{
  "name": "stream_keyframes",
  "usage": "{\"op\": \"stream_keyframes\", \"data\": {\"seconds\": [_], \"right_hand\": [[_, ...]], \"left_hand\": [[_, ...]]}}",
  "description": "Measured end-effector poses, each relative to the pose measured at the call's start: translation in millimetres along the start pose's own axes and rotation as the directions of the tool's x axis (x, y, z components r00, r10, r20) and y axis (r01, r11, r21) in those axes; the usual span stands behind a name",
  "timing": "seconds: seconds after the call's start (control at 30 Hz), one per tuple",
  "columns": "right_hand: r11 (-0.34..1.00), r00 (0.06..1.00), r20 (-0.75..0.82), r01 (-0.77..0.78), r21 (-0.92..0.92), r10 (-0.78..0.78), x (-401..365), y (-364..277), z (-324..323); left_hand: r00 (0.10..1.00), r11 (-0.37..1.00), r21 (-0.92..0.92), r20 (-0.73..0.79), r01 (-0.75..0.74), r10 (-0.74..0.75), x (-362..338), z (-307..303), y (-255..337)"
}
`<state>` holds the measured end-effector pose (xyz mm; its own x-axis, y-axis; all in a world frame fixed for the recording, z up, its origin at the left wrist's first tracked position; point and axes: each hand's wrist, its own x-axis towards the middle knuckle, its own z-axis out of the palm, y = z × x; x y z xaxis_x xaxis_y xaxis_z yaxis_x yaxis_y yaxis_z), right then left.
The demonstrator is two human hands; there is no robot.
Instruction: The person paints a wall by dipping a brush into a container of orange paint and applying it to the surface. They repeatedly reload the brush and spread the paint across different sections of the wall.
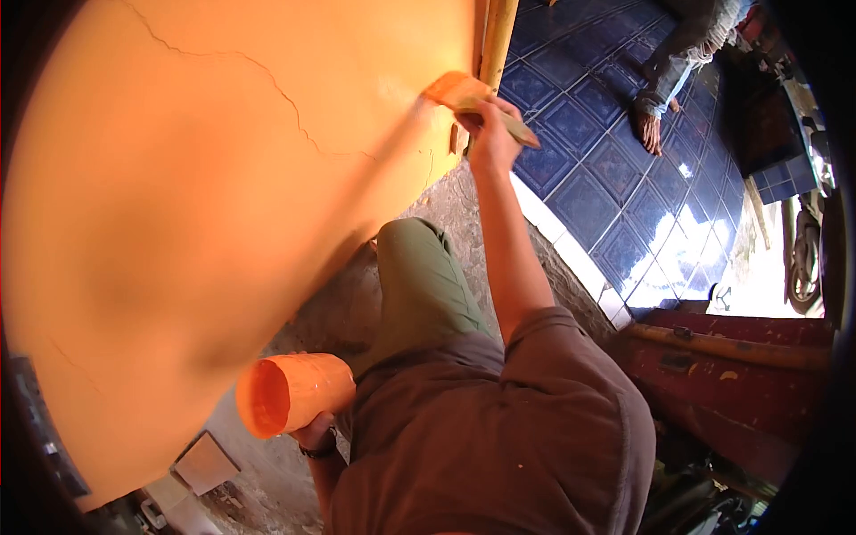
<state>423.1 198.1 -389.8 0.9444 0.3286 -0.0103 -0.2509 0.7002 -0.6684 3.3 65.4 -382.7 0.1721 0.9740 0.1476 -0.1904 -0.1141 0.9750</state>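
Note:
An orange wall (196, 178) with thin cracks fills the left of the view. Near its right edge my right hand (492, 134) grips the wooden handle of a wide paintbrush (456, 90). The orange-coated bristles touch the wall beside a yellowish vertical post. Low in the view, my left hand (316, 432) is wrapped round the underside of an orange container (319, 389), which is tilted with its open mouth to the left. The container hides most of the left fingers. What lies inside it cannot be made out.
Blue floor tiles (580, 196) with a white edge lie at the right. Another person's bare foot (648, 132) and leg in torn jeans are at the top right. A dark red surface (704, 374) is at the lower right, a loose square tile (207, 463) at the lower left.

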Motion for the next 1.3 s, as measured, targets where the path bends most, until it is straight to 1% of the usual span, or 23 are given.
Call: {"op": "stream_keyframes", "data": {"seconds": [0.07, 0.13, 0.17, 0.2, 0.27, 0.3, 0.33, 0.4, 0.47, 0.53, 0.6, 0.67, 0.73, 0.8, 0.9, 0.93, 1.0, 1.07, 1.1, 1.13, 1.17, 1.27, 1.3], "right_hand": [[0.978, 0.986, -0.075, 0.138, -0.158, -0.151, -3.8, 12.7, -26.5], [0.945, 0.975, -0.171, 0.084, -0.317, -0.144, 6.3, 65.8, -61.1], [0.787, 0.971, -0.202, -0.026, -0.617, -0.126, 19.0, 102.1, -78.8], [0.695, 0.974, -0.195, -0.062, -0.717, -0.115, 25.9, 121.4, -74.4], [0.329, 0.944, 0.119, 0.224, -0.917, -0.309, 20.7, 100.0, -28.3], [0.518, 0.933, 0.054, 0.244, -0.82, -0.355, 13.9, 82.0, -12.4], [0.787, 0.982, 0.028, 0.165, -0.594, -0.185, 16.9, 68.4, -14.3], [0.989, 1.0, 0.007, -0.018, -0.146, 0.02, 2.3, 35.3, -23.7], [0.973, 0.994, -0.11, -0.001, -0.233, -0.025, -8.4, 44.7, -45.5], [0.842, 0.988, -0.142, -0.023, -0.54, -0.065, 9.8, 108.7, -82.4], [0.769, 0.989, -0.143, -0.072, -0.635, -0.025, 9.1, 120.0, -60.7], [0.687, 0.977, 0.054, 0.184, -0.703, -0.207, 6.7, 96.2, -27.9], [0.998, 0.998, 0.066, 0.017, -0.068, -0.012, -12.2, 36.1, -0.9], [0.995, 0.995, 0.061, 0.084, -0.061, -0.08, -25.1, 16.1, -10.7], [0.886, 0.979, 0.014, 0.188, -0.423, -0.201, -19.3, 88.5, -66.4], [0.87, 0.987, -0.093, 0.072, -0.487, -0.133, -15.6, 113.5, -69.3], [0.498, 0.996, 0.046, 0.076, -0.864, -0.073, -4.7, 115.5, -39.7], [0.632, 0.981, -0.011, 0.115, -0.766, -0.192, -24.6, 64.0, 12.0], [0.886, 0.999, -0.049, -0.001, -0.463, -0.024, -29.8, 45.7, 11.9], [0.987, 0.991, -0.012, -0.137, -0.089, 0.136, -29.7, 28.8, 8.0], [0.988, 0.988, -0.007, -0.153, 0.009, 0.153, -35.3, 12.7, 1.9], [0.984, 0.993, -0.116, 0.0, -0.176, -0.021, -36.6, 74.1, -42.9], [0.885, 0.986, -0.154, -0.127, -0.449, 0.064, -30.3, 98.8, -53.4]], "left_hand": [[1.0, 1.0, 0.0, 0.007, -0.003, 0.003, -2.5, -0.5, -0.8], [1.0, 1.0, -0.014, 0.02, -0.023, 0.024, -1.9, -1.4, -4.3], [1.0, 1.0, 0.0, 0.005, -0.005, 0.005, -5.0, -5.7, -5.8], [1.0, 1.0, 0.016, -0.013, 0.018, -0.017, -8.2, -8.8, -7.1], [1.0, 0.999, 0.033, -0.014, 0.003, -0.002, -9.9, -11.4, -9.6], [1.0, 0.999, 0.053, -0.009, -0.008, 0.008, -10.5, -13.5, -9.3], [1.0, 0.998, 0.057, -0.012, -0.001, 0.002, -12.7, -14.9, -8.9], [0.999, 0.999, 0.041, -0.048, 0.0, 0.002, -14.9, -14.4, -10.7], [0.999, 0.998, 0.057, -0.049, -0.009, 0.012, -17.8, -21.9, -16.2], [0.999, 0.997, 0.075, -0.048, -0.013, 0.017, -18.2, -25.3, -18.5], [0.996, 0.995, 0.09, -0.074, -0.039, 0.045, -19.1, -26.6, -18.4], [0.992, 0.995, 0.078, -0.098, -0.069, 0.077, -19.5, -29.3, -23.4], [0.987, 0.994, 0.074, -0.129, -0.086, 0.095, -22.8, -28.3, -17.6], [0.991, 0.996, 0.067, -0.122, -0.051, 0.058, -18.6, -20.5, -8.2], [0.983, 0.993, 0.077, -0.153, -0.087, 0.098, -22.4, -27.0, -13.8], [0.982, 0.992, 0.074, -0.152, -0.098, 0.108, -21.4, -28.1, -14.6], [0.988, 0.989, 0.11, -0.108, -0.095, 0.107, -24.3, -31.3, -14.6], [0.983, 0.985, 0.134, -0.136, -0.107, 0.126, -23.4, -29.5, -17.7], [0.976, 0.982, 0.149, -0.167, -0.114, 0.139, -23.7, -29.1, -18.2], [0.977, 0.983, 0.146, -0.164, -0.11, 0.134, -22.8, -27.7, -17.6], [0.985, 0.99, 0.109, -0.14, -0.087, 0.101, -22.4, -26.9, -14.9], [0.989, 0.991, 0.106, -0.118, -0.079, 0.092, -20.7, -27.5, -16.6], [0.986, 0.986, 0.144, -0.13, -0.087, 0.106, -22.3, -27.9, -17.5]]}}
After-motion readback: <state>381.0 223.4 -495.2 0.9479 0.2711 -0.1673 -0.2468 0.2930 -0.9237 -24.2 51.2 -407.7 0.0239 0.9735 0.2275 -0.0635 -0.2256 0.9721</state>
